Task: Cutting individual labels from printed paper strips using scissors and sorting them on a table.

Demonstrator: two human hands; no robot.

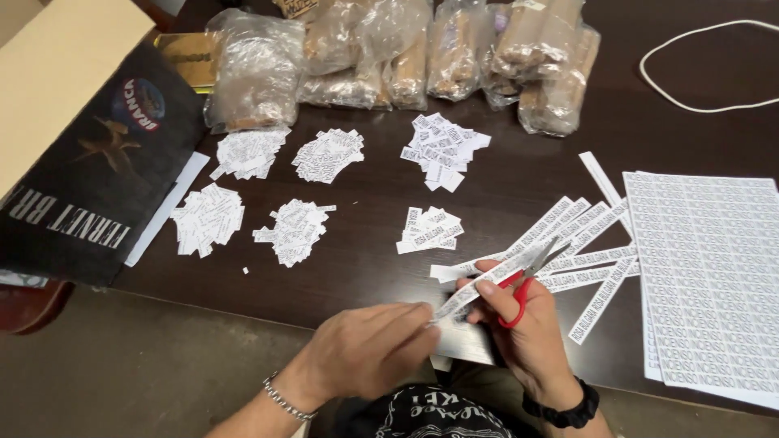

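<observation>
My right hand [526, 328] grips red-handled scissors [527, 280], blades open across a long printed paper strip [480, 285]. My left hand [369, 347] pinches the near end of that strip at the table's front edge. More cut strips [588, 243] lie fanned just beyond the scissors. A stack of printed label sheets [710, 276] rests to the right. Several small heaps of cut labels [296, 231] are spread over the dark table [365, 268], the nearest heap [430, 229] just past my hands.
Clear plastic bags of brown sticks [454, 57] line the far edge. A black cardboard box [89, 170] with an open flap stands at the left. A white cord loop [706, 65] lies at the far right.
</observation>
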